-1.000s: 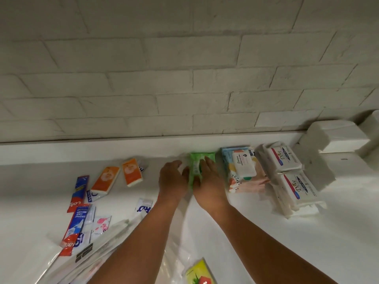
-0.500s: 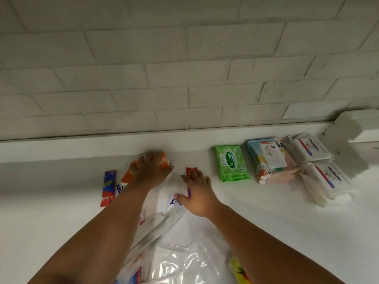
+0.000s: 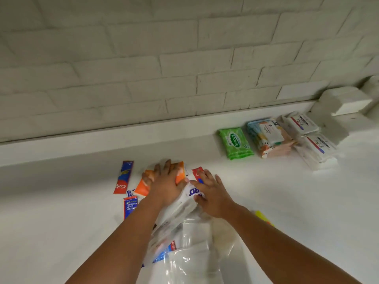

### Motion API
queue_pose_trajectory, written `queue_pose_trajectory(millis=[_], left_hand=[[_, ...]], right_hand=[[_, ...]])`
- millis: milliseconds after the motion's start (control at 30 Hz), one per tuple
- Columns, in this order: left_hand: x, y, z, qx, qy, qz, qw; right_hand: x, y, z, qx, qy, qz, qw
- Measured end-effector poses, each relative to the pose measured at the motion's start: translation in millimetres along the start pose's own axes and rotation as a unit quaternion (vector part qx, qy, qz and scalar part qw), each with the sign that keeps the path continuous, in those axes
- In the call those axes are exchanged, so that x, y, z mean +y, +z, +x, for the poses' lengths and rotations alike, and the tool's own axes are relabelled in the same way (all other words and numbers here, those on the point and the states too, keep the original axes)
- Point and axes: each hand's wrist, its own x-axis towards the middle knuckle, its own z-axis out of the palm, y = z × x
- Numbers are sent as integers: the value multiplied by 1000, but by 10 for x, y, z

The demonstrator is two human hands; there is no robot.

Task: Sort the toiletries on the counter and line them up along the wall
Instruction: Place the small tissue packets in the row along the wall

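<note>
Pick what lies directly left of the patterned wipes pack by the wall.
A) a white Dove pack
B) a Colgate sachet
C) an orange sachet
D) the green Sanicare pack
D: the green Sanicare pack lies just left of the patterned wipes pack; the white packs are on its right.
</note>
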Motion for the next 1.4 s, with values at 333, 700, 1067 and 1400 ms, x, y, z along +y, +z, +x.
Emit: queue_pose_trajectory(millis=[333, 700, 1067, 1400], left_hand=[[-43, 198, -749, 25, 17, 29, 999], [-93, 179, -1161, 42, 74, -45, 995], [707, 189, -1452, 137, 153, -201, 958], [1804, 682, -1271, -41, 209, -113, 971]], right_hand=[[-225, 99, -446, -3, 15, 48, 999], [-396, 40, -793, 3, 22, 163, 986], [-154, -343, -1399, 165, 90, 163, 969], [850, -618, -2225, 41, 244, 97, 964]])
